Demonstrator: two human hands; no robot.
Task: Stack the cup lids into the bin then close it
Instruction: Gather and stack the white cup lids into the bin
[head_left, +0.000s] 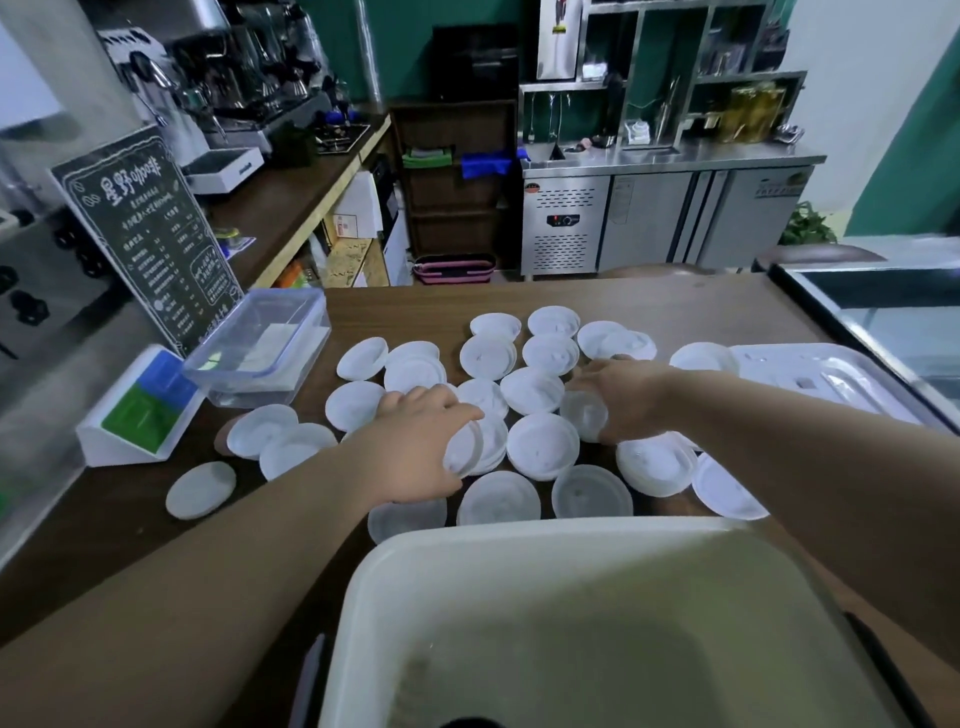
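The bin (597, 623) stands at the near edge of the wooden counter (675, 301), directly below both forearms, so every lid must travel from the far side back toward the person. Its mouth is open, its long axis seems to run from near to far, and inside it looks empty, with a white rim and pale translucent walls. The left hand (415, 447) is curled around a small stack of lids (470, 452), which it holds tilted on edge, with the thumb on the near side and the fingers over the top. The right hand (628, 400) pinches one clear lid (584, 415), also lifted on edge. The left hand seems slightly nearer to the bin. The many loose lids (543, 447) lie spread over the middle of the counter, between the hands and beyond them; they are round, white or half-clear, shallow, and some overlap. The bin cover (810, 379) lies flat at the right, apart from the bin. I judge the work is at its beginning.
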